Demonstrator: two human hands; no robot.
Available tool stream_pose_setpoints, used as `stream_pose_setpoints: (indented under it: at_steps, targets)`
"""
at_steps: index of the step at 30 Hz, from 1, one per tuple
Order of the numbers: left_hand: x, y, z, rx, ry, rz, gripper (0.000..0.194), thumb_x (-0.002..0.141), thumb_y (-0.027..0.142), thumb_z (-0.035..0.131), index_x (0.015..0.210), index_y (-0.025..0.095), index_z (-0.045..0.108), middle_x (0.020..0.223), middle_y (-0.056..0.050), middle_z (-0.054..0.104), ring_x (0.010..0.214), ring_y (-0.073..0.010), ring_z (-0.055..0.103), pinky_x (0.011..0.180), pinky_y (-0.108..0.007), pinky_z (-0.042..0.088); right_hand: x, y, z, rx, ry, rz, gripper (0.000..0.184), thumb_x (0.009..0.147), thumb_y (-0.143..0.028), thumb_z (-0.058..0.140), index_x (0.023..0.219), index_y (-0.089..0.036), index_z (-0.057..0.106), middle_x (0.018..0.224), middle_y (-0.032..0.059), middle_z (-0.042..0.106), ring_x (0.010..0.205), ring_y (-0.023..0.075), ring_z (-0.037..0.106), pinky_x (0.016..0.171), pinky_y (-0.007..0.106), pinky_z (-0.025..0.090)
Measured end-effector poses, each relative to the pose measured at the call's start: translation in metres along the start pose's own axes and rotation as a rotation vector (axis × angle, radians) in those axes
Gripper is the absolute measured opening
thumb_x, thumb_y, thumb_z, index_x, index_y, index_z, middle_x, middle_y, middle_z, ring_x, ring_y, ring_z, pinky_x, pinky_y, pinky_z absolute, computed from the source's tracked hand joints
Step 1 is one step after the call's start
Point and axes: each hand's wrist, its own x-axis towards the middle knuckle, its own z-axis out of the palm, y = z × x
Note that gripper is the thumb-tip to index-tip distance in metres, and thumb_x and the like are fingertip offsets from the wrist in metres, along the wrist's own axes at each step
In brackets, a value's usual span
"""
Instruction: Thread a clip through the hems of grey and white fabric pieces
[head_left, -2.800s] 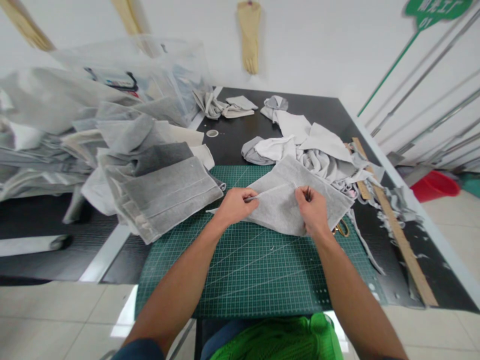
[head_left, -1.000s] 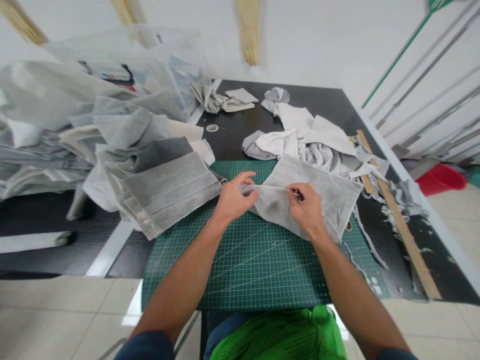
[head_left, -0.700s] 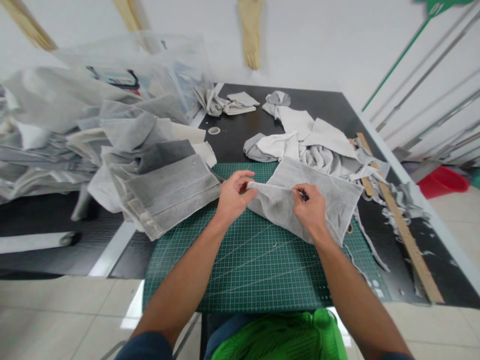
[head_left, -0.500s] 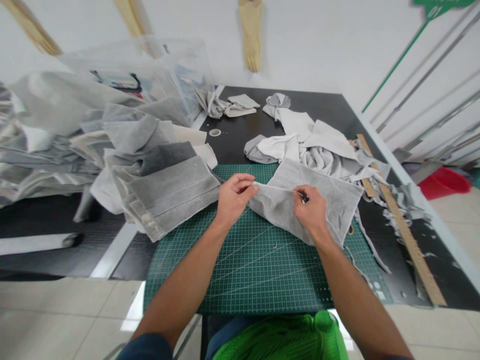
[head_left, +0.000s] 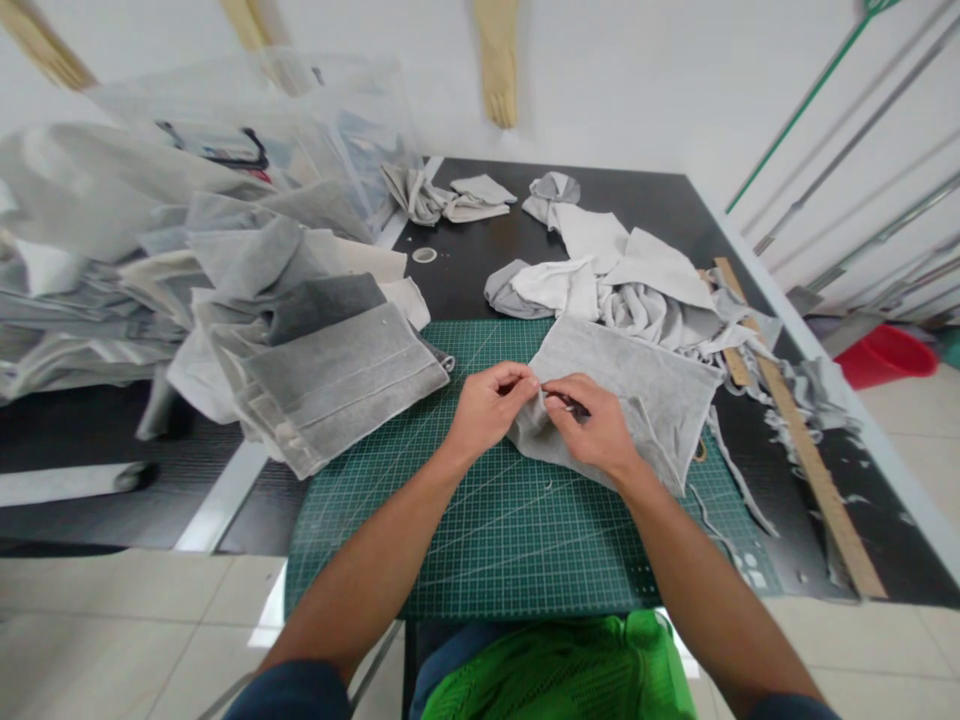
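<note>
A grey cloth piece point(head_left: 645, 385) lies on the green cutting mat point(head_left: 495, 540). My left hand point(head_left: 486, 408) pinches the cloth's near left corner, fingers closed. My right hand point(head_left: 592, 432) is right beside it, fingers closed on the same cloth edge, with a small dark thin tool point(head_left: 571, 402) showing between its fingers. The two hands nearly touch above the mat's middle.
A pile of grey cloth in clear bags point(head_left: 247, 300) covers the left. Loose white and grey cloth scraps point(head_left: 622, 275) lie behind the mat. A wooden ruler point(head_left: 802, 440) runs along the black table's right edge point(head_left: 892, 470). A red tub point(head_left: 885, 355) sits on the floor.
My right hand has slid left along the cloth edge until it meets my left hand. The stretched edge between them has gathered into a short fold.
</note>
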Motion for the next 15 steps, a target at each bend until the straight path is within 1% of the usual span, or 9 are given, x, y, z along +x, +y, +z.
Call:
stream_pose_setpoints:
  at_steps: [2, 4, 6, 8, 10, 12, 15]
  targets:
    - [-0.0007, 0.0011, 0.0014, 0.045, -0.011, 0.014, 0.025, 0.092, 0.04, 0.065, 0.087, 0.017, 0.072, 0.077, -0.001, 0.069, 0.071, -0.0125, 0.06, 0.068, -0.024, 0.047, -0.0002, -0.0015, -0.0008, 0.014, -0.001, 0.027, 0.022, 0.091, -0.039, 0.063, 0.102, -0.025, 0.075, 0.091, 0.0053, 0.074, 0.084, 0.0216, 0.065, 0.077, 0.036, 0.051]
    - [-0.0013, 0.0028, 0.0022, 0.075, -0.017, 0.023, 0.026, 0.094, 0.04, 0.061, 0.089, 0.018, 0.073, 0.081, -0.002, 0.071, 0.074, -0.0136, 0.062, 0.07, -0.025, 0.048, -0.0004, -0.0024, -0.0002, 0.024, 0.006, 0.082, 0.021, 0.089, -0.041, 0.064, 0.099, -0.025, 0.075, 0.088, 0.004, 0.073, 0.079, 0.0203, 0.064, 0.074, 0.034, 0.051]
    - [-0.0019, 0.0038, 0.0023, 0.049, -0.027, 0.016, 0.025, 0.094, 0.038, 0.059, 0.098, 0.018, 0.073, 0.084, -0.002, 0.072, 0.075, -0.0144, 0.063, 0.07, -0.025, 0.048, -0.0005, -0.0023, 0.0012, 0.047, 0.012, 0.151, 0.021, 0.09, -0.041, 0.063, 0.092, -0.023, 0.074, 0.082, 0.0025, 0.072, 0.073, 0.0188, 0.062, 0.07, 0.033, 0.049]
    - [-0.002, 0.0033, 0.0018, -0.031, -0.052, -0.004, 0.025, 0.089, 0.033, 0.063, 0.108, 0.018, 0.069, 0.084, -0.002, 0.072, 0.072, -0.0141, 0.063, 0.068, -0.025, 0.047, -0.0004, -0.0011, 0.0021, 0.071, 0.022, 0.217, 0.023, 0.091, -0.041, 0.061, 0.085, -0.022, 0.072, 0.074, 0.0012, 0.069, 0.065, 0.017, 0.058, 0.063, 0.031, 0.046]
    - [-0.0014, 0.0014, 0.0013, -0.102, -0.076, -0.022, 0.034, 0.08, 0.025, 0.069, 0.114, 0.019, 0.064, 0.084, -0.001, 0.072, 0.07, -0.0137, 0.063, 0.067, -0.025, 0.047, -0.0001, 0.0006, 0.0019, 0.081, 0.03, 0.256, 0.024, 0.09, -0.041, 0.06, 0.081, -0.021, 0.069, 0.068, 0.0, 0.066, 0.06, 0.0157, 0.054, 0.059, 0.03, 0.043]
    - [-0.0002, -0.0013, 0.0014, -0.115, -0.071, -0.032, 0.039, 0.073, 0.018, 0.071, 0.112, 0.019, 0.061, 0.084, -0.001, 0.073, 0.071, -0.0139, 0.064, 0.068, -0.025, 0.048, 0.0002, 0.002, 0.001, 0.083, 0.035, 0.267, 0.024, 0.09, -0.041, 0.06, 0.079, -0.021, 0.068, 0.066, -0.0005, 0.063, 0.059, 0.0152, 0.052, 0.057, 0.029, 0.041]
    - [0.0013, -0.0043, 0.0034, -0.093, -0.032, -0.044, 0.038, 0.072, 0.016, 0.071, 0.108, 0.019, 0.059, 0.083, -0.001, 0.074, 0.07, -0.0135, 0.065, 0.067, -0.024, 0.048, -0.0001, 0.0032, 0.0005, 0.078, 0.067, 0.234, 0.022, 0.09, -0.04, 0.06, 0.08, -0.021, 0.067, 0.068, -0.0003, 0.063, 0.06, 0.015, 0.053, 0.058, 0.029, 0.041]
